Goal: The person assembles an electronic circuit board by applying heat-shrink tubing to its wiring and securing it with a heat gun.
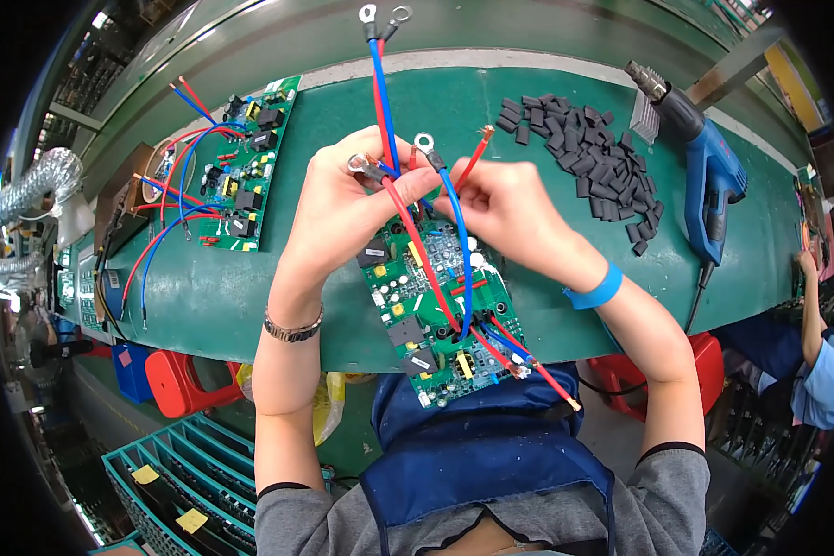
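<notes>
A green circuit board (pixel 400 306), crowded with components, lies tilted over the bench's near edge and my lap. My left hand (pixel 338 208) is closed at its far end, thumb and fingers pinching red and blue wires (pixel 388 111) whose ring terminals stick up past my fingers. With its fingertips together, my right hand (pixel 514 204) grips a red wire (pixel 473 167) with a bare copper end. A blue wire (pixel 463 236) with a ring terminal arches between the hands. More stripped red and blue wires (pixel 545 378) hang from the board's near end. My fingers hide the wires' lower parts.
On the green bench (pixel 324 315), a second wired board (pixel 241 176) lies left. Black tubing pieces (pixel 588 153) are heaped at the right, beside a blue heat gun (pixel 709 181). Red stools (pixel 181 385) and a teal rack (pixel 181 482) stand below. Another person's arm (pixel 812 306) shows far right.
</notes>
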A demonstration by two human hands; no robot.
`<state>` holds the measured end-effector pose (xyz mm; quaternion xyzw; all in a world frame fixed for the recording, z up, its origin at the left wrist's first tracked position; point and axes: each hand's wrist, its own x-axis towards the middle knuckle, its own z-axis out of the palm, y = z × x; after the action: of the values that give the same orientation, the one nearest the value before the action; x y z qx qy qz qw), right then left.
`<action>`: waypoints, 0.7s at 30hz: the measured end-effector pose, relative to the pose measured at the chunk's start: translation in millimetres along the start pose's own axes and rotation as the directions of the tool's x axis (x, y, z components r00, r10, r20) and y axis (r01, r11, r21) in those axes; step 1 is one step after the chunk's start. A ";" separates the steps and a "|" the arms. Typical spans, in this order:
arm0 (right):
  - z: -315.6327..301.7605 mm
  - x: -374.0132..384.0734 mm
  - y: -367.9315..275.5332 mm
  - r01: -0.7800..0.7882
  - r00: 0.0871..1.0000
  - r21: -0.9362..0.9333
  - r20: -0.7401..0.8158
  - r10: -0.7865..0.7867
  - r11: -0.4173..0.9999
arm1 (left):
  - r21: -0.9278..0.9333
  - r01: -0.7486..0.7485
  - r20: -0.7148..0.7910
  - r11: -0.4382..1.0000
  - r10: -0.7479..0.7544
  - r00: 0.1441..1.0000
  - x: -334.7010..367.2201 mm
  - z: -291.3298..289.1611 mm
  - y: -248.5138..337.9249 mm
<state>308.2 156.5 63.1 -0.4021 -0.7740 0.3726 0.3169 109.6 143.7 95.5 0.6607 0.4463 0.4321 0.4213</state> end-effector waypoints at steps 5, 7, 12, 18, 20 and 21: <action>0.4 -3.5 8.6 0.176 0.984 -0.196 0.014 -0.177 0.965 | -0.029 0.095 0.103 0.995 -0.092 0.990 -1.1 -4.0 10.4; 0.8 -2.7 12.6 0.222 0.975 -0.206 0.036 -0.219 0.953 | -0.044 0.140 0.134 0.989 -0.133 0.982 -2.2 -6.8 6.0; -57.7 20.6 29.8 -0.080 0.996 -0.420 -0.078 0.052 0.904 | -0.079 -0.050 0.091 0.996 0.057 0.994 -3.6 -0.8 -3.6; -47.6 21.4 80.6 -0.174 0.966 -0.625 -0.259 0.008 0.761 | 0.036 0.044 -0.044 0.998 -0.043 0.998 0.4 14.4 -14.5; -46.1 18.5 79.4 -0.098 0.959 -0.619 -0.269 -0.093 0.779 | -0.037 0.098 -0.037 0.994 -0.100 0.994 0.4 17.0 -8.7; -46.2 15.7 76.8 -0.095 0.959 -0.620 -0.266 -0.095 0.779 | -0.155 0.042 -0.055 0.987 -0.051 0.997 -0.1 18.3 -11.6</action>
<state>367.0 215.6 26.3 -0.5335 -0.8001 0.0327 0.2722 124.3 143.4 79.6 0.6026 0.4392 0.4746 0.4676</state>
